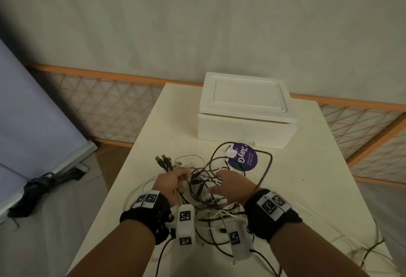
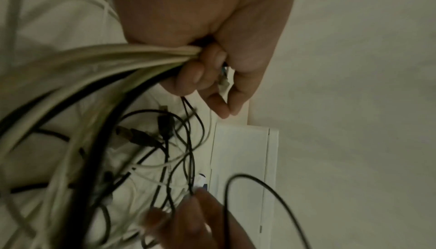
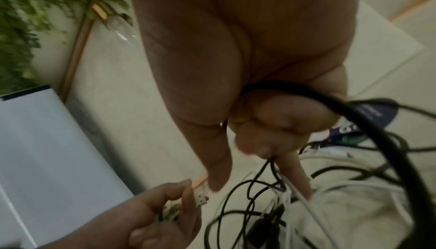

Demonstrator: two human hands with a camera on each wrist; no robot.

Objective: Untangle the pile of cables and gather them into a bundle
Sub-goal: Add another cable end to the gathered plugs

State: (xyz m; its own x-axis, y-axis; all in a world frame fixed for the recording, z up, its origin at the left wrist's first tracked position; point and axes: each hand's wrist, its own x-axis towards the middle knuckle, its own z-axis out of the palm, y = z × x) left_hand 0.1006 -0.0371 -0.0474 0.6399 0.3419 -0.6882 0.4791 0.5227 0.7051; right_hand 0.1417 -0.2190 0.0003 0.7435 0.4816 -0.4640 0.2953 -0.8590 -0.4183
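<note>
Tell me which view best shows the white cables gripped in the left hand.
The left wrist view: the left hand closes its fingers on a bunch of white cables right at the grip. The head view hides the grip behind the hand. The right wrist view shows only plug ends at the fingertips.

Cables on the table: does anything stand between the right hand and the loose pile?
Nothing visible does. The right hand is already in the tangled pile, fingers curled round a black cable. The foam box sits beyond, clear of both hands.
</note>
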